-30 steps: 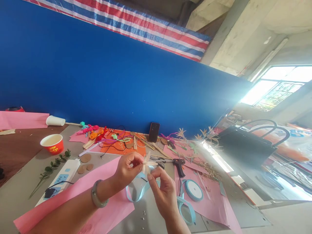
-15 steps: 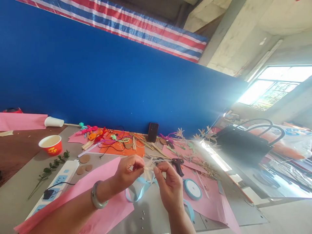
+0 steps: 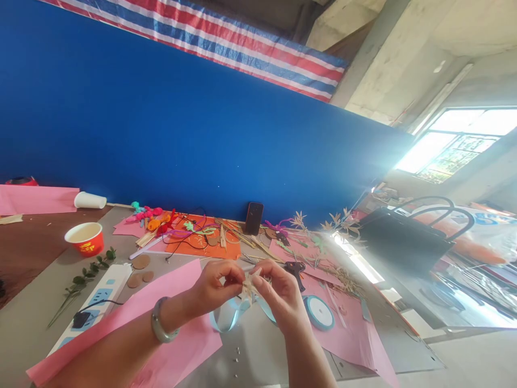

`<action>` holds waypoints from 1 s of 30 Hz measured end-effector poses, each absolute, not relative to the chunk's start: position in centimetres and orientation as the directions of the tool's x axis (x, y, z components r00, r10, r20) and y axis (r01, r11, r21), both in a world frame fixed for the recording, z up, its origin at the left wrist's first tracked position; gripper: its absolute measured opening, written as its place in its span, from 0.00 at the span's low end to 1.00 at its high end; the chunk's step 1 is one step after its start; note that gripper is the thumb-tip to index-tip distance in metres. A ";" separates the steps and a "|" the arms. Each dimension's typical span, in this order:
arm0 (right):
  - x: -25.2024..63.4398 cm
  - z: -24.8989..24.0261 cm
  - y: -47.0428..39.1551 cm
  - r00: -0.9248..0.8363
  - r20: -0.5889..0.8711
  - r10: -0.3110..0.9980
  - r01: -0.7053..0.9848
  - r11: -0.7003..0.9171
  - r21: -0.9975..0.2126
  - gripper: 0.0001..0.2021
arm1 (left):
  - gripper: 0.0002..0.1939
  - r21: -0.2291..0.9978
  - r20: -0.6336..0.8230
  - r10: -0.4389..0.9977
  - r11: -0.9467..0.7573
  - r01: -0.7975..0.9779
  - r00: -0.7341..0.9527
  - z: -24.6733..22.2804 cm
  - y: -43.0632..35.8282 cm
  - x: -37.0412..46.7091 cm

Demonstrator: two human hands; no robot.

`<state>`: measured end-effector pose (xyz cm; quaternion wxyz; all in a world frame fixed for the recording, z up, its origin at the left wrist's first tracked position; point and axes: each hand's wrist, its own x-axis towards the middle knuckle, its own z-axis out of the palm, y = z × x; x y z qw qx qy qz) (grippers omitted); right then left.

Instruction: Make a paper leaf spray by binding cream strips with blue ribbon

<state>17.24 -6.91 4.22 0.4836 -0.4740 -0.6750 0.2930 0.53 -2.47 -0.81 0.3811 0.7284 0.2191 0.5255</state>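
Observation:
Between my hands is a pale, straw-coloured flower with pointed petals [image 3: 249, 291], partly covered by my fingers. My left hand [image 3: 220, 281], with a bangle [image 3: 160, 320] at the wrist, pinches its left side. On the other side, my right hand [image 3: 279, 291] has thumb and forefinger closed on its upper right part. A light blue ribbon [image 3: 226, 321] loops just below the hands, and its upper end by the flower is hidden. The ribbon spool [image 3: 319, 312] lies to the right of my right hand. Several tiny shiny pieces [image 3: 236, 360] lie on the table below.
A black glue gun [image 3: 298, 272] lies behind my right hand. Pink paper sheets [image 3: 189, 345] spread on both sides. A power strip [image 3: 97, 302], a leafy sprig [image 3: 86, 275] and a red paper cup [image 3: 84, 240] stand left. A phone [image 3: 254, 218] leans against the blue panel [image 3: 202, 134].
My right hand has shifted slightly, its fingers now reaching further over the flower. The flower has turned a little and shows less. My left hand stays nearly in place.

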 end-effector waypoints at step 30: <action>16.8 6.0 -5.0 -0.225 0.393 0.892 0.480 0.452 -0.752 0.05 | 0.06 0.767 0.597 0.673 -0.639 -0.063 0.437 -1.0 -2.2 0.6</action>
